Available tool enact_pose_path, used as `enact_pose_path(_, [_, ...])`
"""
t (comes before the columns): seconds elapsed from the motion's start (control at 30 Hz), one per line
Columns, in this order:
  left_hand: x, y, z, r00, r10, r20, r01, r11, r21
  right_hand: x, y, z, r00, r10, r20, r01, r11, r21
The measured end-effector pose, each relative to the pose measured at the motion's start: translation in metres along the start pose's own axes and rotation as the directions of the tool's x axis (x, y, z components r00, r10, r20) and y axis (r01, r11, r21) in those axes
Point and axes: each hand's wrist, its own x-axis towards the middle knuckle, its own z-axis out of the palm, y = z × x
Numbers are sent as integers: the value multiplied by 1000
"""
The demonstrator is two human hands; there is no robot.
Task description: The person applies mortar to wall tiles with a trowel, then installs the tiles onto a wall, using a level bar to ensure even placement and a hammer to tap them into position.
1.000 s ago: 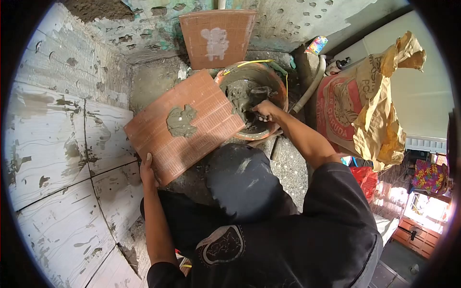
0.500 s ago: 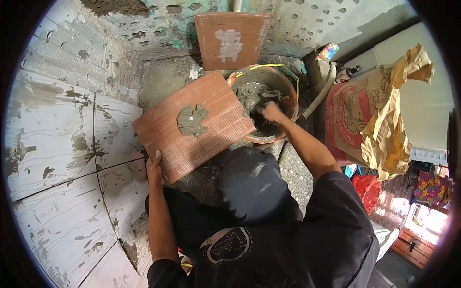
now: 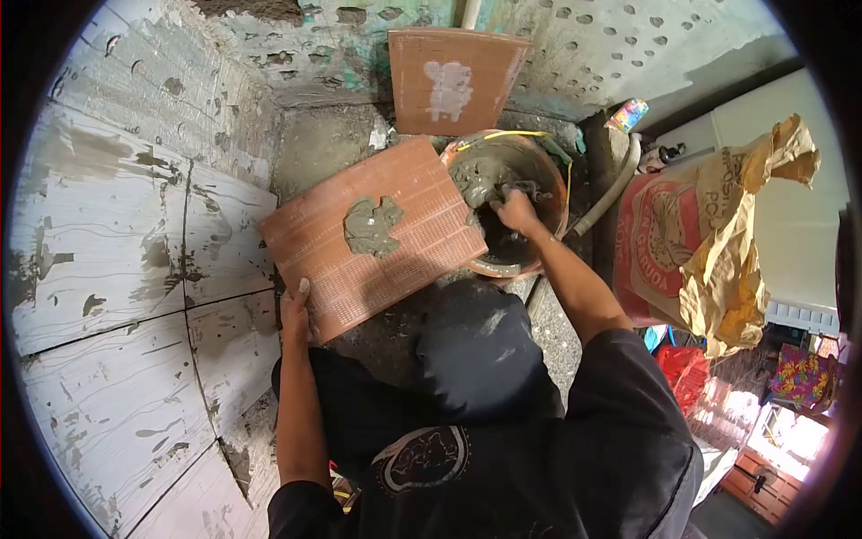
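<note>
My left hand (image 3: 295, 312) grips the lower left corner of a reddish-brown tile (image 3: 314, 234), its ribbed back facing up. A lump of wet grey mortar (image 3: 372, 226) sits near the tile's middle. The tile's right end lies against the rim of a round bucket (image 3: 560, 184) that holds grey mortar (image 3: 482, 178). Inside the bucket, my right hand (image 3: 516, 212) is closed round a mortar-coated trowel (image 3: 530, 189), whose handle is mostly hidden by the fingers.
Another brown tile (image 3: 485, 85) with a pale patch leans on the rough wall behind the bucket. An opened paper cement sack (image 3: 660, 234) stands at the right, beside a grey pipe (image 3: 609, 189). White tiles (image 3: 99, 242) cover the left wall.
The view has shifted slightly, so most things appear a little lower and further right. My right hand and the trowel remain in the bucket, with the trowel turned slightly. My left hand still holds the tile.
</note>
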Motion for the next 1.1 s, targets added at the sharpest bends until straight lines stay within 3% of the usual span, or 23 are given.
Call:
enact_pose_path(0.1, [1,1,-3,997,-69,36,70,997,-34,-6,8,5,995,-39,-94,56,980,188])
enact_pose_path(0.3, [6,-9,-7,999,-37,38,40,995,-95,-32,-6,-14,985,-96,-142,140,931,337])
enact_pose_path(0.43, [-3,-1,0,998,-59,25,61,991,-116,-46,-21,-45,962,-166,-217,234,911,339])
enact_pose_path(0.5, [5,-14,-8,999,-18,31,22,992,-122,-46,-22,-56,944,-207,-255,310,818,485])
enact_pose_path(0.53, [9,-20,-13,995,-102,13,103,991,-87,-53,-37,-67,963,-179,-203,262,801,538])
enact_pose_path(0.63, [8,-20,-11,998,-37,52,44,990,-134,-66,-82,-103,979,-189,-80,201,809,553])
enact_pose_path(0.7, [4,-14,-6,998,-53,23,56,991,-126,-72,-117,-109,971,-238,-34,199,715,671])
enact_pose_path(0.8, [0,-7,-4,997,-72,4,72,992,-108,-68,-143,-91,899,-421,-121,407,701,586])
enact_pose_path(0.83, [0,-6,-4,997,-77,4,77,992,-103,-66,-152,-82,871,-474,-126,473,742,475])
enact_pose_path(0.9, [0,-4,-3,998,-64,9,64,989,-130,-70,-183,-66,745,-621,-244,668,697,262])
enact_pose_path(1.0, [-2,-11,-3,998,-56,36,61,983,-172,-64,-202,-43,735,-676,-58,673,737,-58])
enact_pose_path(1.1, [1,-10,-5,999,-44,-2,43,990,-138,-65,-199,-27,633,-764,-125,757,645,-104])
